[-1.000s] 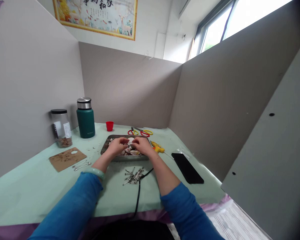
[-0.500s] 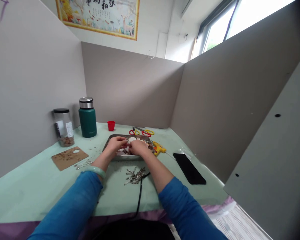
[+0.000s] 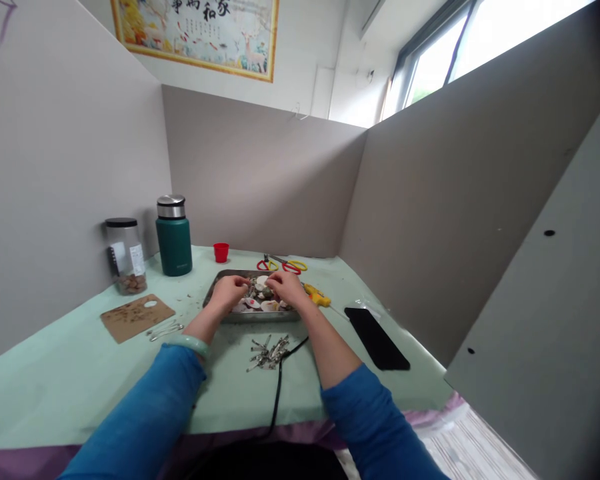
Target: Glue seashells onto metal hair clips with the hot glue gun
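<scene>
A metal tray (image 3: 260, 318) holds a jumble of small pieces, some of them flat white discs (image 3: 263, 281). My left hand (image 3: 230, 292) is over the tray's left part, thumb and fingers pinched together. My right hand (image 3: 287, 289) is over the right part, its fingers also pinched and pointing down and left near a white disc. Whatever either pinch holds is too small to make out. Just in front of the tray lies a pile of small metal pin-like pieces (image 3: 270, 353).
A yellow glue gun (image 3: 317, 295) rests right of the tray, its black cord (image 3: 278, 393) running forward. Scissors (image 3: 293, 267) and a red cup (image 3: 221, 253) are behind. Leftward stand a green bottle (image 3: 174, 240) and a jar (image 3: 129, 260), with brown board (image 3: 135, 319) nearer. A black strip (image 3: 377, 339) lies right.
My right hand has drawn back to the right from the middle of the tray, uncovering more pieces. The left hand has shifted slightly left, and the gap between the hands is wider.
</scene>
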`<act>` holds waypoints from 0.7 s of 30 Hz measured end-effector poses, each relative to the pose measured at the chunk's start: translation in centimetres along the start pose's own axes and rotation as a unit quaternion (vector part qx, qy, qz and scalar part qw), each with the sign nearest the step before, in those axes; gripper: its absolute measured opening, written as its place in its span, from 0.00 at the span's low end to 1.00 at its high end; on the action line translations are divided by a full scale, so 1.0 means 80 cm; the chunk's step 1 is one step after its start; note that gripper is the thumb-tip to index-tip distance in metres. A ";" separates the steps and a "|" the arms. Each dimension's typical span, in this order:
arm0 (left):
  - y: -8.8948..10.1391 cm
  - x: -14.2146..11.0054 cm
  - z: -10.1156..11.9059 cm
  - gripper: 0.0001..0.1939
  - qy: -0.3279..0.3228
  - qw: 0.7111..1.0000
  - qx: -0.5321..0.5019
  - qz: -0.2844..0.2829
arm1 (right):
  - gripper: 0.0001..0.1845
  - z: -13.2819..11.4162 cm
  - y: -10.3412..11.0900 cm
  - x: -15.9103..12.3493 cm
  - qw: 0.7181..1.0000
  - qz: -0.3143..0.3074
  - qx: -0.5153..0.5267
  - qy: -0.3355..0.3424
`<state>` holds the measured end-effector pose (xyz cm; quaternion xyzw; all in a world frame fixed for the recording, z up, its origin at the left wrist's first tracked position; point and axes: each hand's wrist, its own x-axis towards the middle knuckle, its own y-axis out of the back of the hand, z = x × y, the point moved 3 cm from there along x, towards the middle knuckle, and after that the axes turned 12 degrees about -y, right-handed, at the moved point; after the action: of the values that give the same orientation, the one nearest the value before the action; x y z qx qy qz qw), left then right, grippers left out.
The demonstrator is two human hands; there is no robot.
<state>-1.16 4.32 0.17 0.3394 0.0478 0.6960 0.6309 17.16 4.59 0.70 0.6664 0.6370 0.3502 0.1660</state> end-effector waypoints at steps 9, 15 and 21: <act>-0.008 -0.012 0.031 0.15 -0.177 0.982 0.038 -0.058 | 0.06 -0.009 -0.013 -0.004 0.998 -0.034 0.045 -0.002; -0.011 -0.017 0.033 0.06 -0.175 0.982 0.031 -0.065 | 0.07 -0.005 -0.021 -0.006 0.983 -0.122 0.133 -0.038; -0.012 -0.017 0.030 0.09 -0.134 0.987 0.006 -0.085 | 0.10 -0.005 -0.007 -0.005 0.972 -0.123 0.187 -0.073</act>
<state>0.91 2.40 0.97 0.4282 -0.0044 0.5880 0.6862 16.49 4.20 0.51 0.6259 0.7543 0.1522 0.1269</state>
